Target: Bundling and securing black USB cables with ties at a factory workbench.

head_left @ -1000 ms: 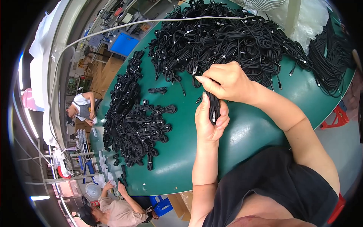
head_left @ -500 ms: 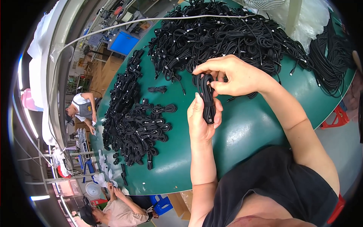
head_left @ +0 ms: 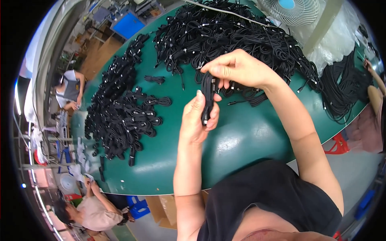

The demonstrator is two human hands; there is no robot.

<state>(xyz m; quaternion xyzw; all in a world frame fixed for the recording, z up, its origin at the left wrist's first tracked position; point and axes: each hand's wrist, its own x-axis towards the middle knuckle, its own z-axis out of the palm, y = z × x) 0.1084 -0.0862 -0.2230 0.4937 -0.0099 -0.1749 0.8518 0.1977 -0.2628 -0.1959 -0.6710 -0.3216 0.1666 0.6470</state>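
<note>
A glossy dark-green rounded table (head_left: 257, 132) is covered at its far side by a big tangled heap of loose black cables (head_left: 233, 36), while a long pile of tied black cable bundles (head_left: 120, 108) is spread along its left. Above the bare middle, a folded bundle of smooth black cable (head_left: 207, 96) is held upright, gripped below by the left hand (head_left: 197, 118) and pinched at its top by the right hand (head_left: 237, 68).

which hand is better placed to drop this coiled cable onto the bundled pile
Probably left. The left hand already grips the coiled cable and sits nearer the bundled pile; the right hand only pinches its top.
</note>
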